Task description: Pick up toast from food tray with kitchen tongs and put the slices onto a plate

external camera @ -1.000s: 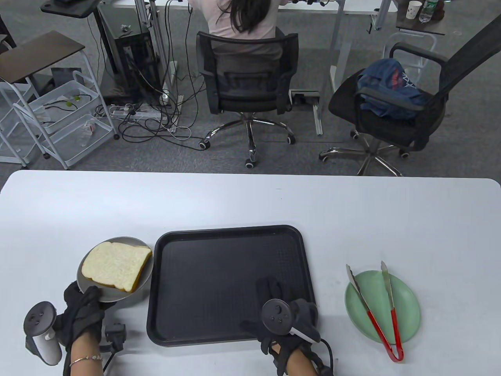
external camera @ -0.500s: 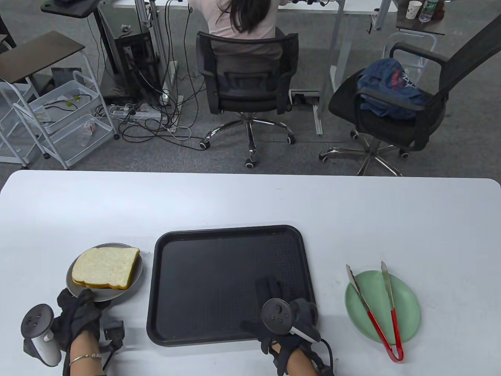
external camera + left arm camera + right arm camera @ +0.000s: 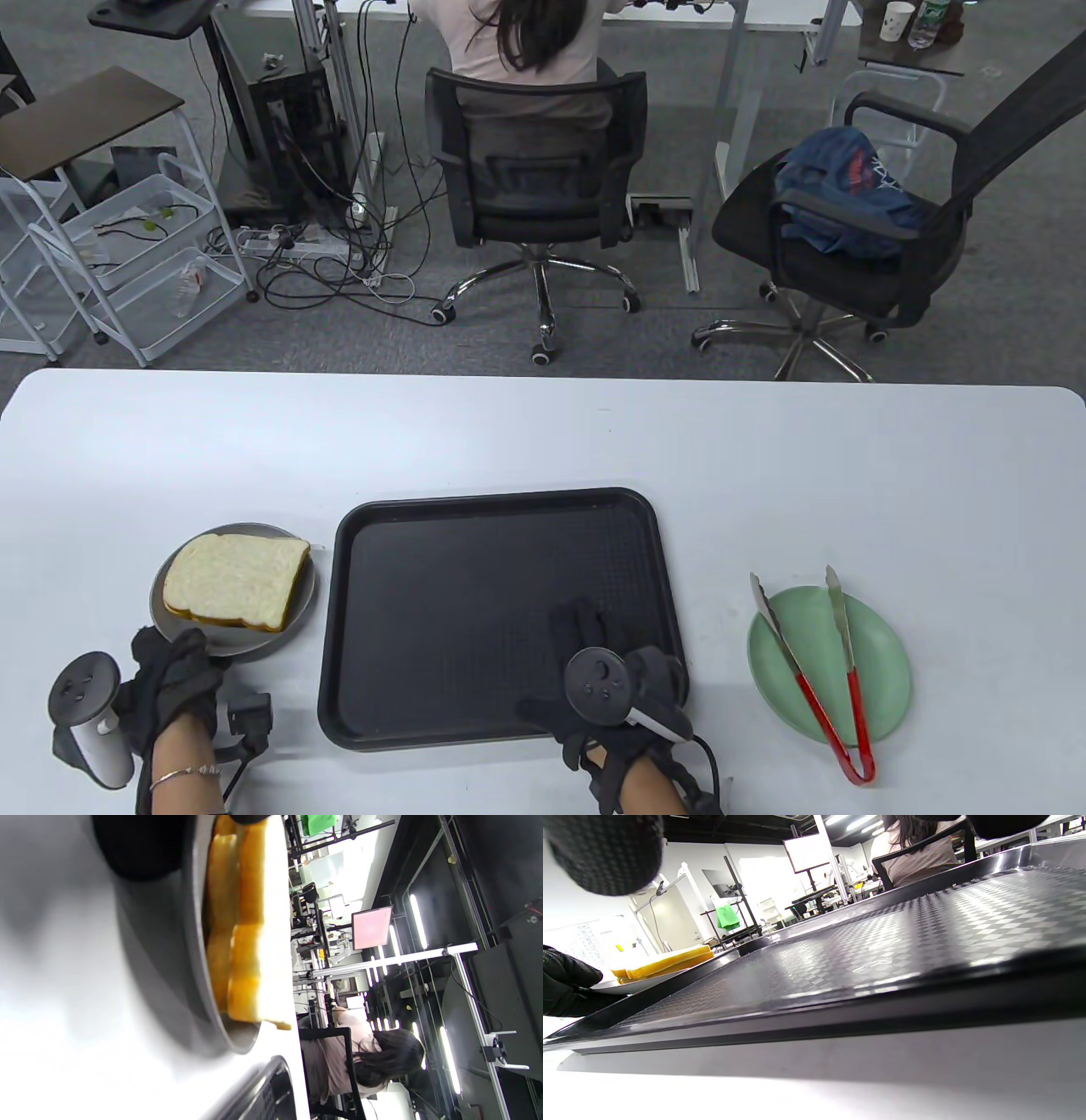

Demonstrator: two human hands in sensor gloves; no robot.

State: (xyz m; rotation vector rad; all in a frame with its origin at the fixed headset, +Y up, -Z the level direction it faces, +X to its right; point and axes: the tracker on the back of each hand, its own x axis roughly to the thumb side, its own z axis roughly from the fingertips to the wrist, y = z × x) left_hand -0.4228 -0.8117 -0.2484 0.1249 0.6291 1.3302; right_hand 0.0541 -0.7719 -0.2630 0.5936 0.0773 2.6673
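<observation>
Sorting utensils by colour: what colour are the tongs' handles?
Red, on the tongs lying across the green plate; clearest in the table view.

We are looking past the white counter [image 3: 543, 441] at grey carpet [image 3: 645, 340], where a person [image 3: 526, 42] is sitting in a black office chair [image 3: 534, 182]; cables [image 3: 331, 272] are lying beside a white cart [image 3: 144, 255].

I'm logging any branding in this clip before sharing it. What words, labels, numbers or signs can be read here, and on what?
None can be read.
Blue cloth on the office chair: a pale printed mark, too small to read.
Paper cup at the top right: a faint pattern, not readable.
Whiteboard in the right wrist view: marks too blurred to read.
Tray, toast, both plates and tongs: no text shows.
</observation>
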